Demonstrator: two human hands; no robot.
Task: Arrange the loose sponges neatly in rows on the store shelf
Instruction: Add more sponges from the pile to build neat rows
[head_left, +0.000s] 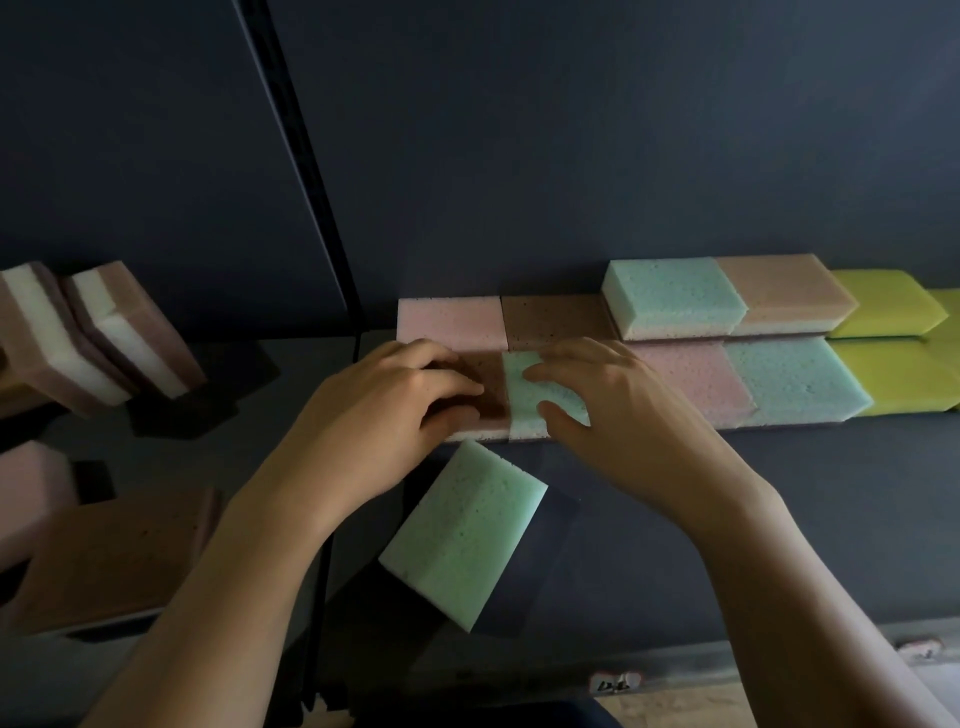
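Brown sponge (493, 401) pinched in left grip (387, 415), mint sponge (519, 402) pressed under spread right grip (623, 415): seemingly squaring the front row. Next, the skewed green sponge (467, 535) needs aligning.

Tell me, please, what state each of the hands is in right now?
Left hand: fingers curled round the brown sponge.
Right hand: open, fingers resting on the pale green sponge beside it.
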